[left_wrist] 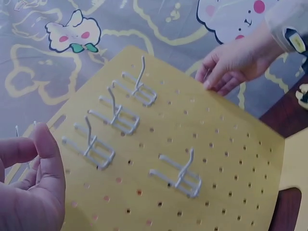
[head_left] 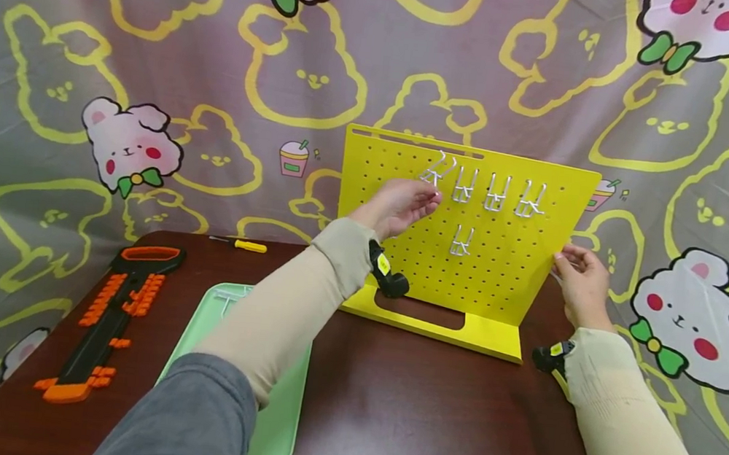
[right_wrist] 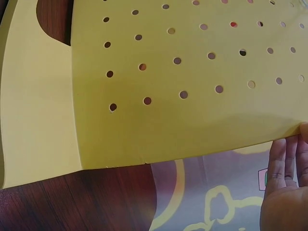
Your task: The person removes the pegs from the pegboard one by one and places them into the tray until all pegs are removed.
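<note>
A yellow pegboard stands upright on its flat base. My left hand is at the board's upper left and pinches a white wire hook, which is tilted against the holes. In the left wrist view, my left fingers hide most of that hook. To its right a row of three white hooks hangs, among them a middle hook; a single lower hook hangs beneath. My right hand grips the board's right edge, thumb in front and fingers behind; the right wrist view shows these fingers partly.
A light green tray lies under my left forearm, with white wire hooks at its far end. Further left lies a black and orange rack-like tool. A yellow-handled screwdriver rests at the table's back, before a patterned curtain.
</note>
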The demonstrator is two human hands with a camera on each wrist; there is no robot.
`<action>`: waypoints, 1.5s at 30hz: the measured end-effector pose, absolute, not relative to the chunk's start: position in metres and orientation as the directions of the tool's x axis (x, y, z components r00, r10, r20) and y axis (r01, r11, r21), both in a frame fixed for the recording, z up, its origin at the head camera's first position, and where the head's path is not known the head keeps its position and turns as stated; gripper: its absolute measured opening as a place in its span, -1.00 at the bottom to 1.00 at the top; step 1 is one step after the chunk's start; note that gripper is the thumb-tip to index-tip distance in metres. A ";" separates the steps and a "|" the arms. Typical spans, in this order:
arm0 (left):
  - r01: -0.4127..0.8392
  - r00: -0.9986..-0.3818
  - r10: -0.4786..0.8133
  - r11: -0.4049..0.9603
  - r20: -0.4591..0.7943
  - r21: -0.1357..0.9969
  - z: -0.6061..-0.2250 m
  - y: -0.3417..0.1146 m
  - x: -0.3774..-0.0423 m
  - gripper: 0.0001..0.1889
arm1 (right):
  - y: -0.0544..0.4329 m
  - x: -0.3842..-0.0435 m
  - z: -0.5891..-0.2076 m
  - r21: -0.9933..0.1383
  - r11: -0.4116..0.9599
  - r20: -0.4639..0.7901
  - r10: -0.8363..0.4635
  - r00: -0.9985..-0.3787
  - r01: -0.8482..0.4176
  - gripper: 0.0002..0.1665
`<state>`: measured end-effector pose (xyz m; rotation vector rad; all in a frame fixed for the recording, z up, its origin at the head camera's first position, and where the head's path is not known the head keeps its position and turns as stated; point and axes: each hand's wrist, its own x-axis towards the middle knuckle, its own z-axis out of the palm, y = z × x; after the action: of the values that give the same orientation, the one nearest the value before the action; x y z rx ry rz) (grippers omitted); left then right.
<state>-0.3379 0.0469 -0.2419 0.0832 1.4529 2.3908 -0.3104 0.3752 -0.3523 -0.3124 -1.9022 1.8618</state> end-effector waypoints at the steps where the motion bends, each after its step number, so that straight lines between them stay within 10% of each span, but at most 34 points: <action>1: -0.247 -0.943 0.312 -0.417 -0.118 0.875 -0.243 0.043 -0.338 -0.62 | 0.375 -0.311 -0.352 -0.987 0.067 0.160 0.465 -0.871 -0.146 -0.81; 45: -0.235 -0.972 0.053 -0.162 -0.229 0.958 -0.381 -0.134 -0.298 -0.89 | 0.375 -0.313 -0.353 -0.991 0.054 0.136 0.465 -0.875 -0.125 -0.84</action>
<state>-0.2978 -0.1343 -0.3813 -0.2104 1.8982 2.2505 -0.3126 0.3751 -0.3527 -0.3397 -1.9170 1.8732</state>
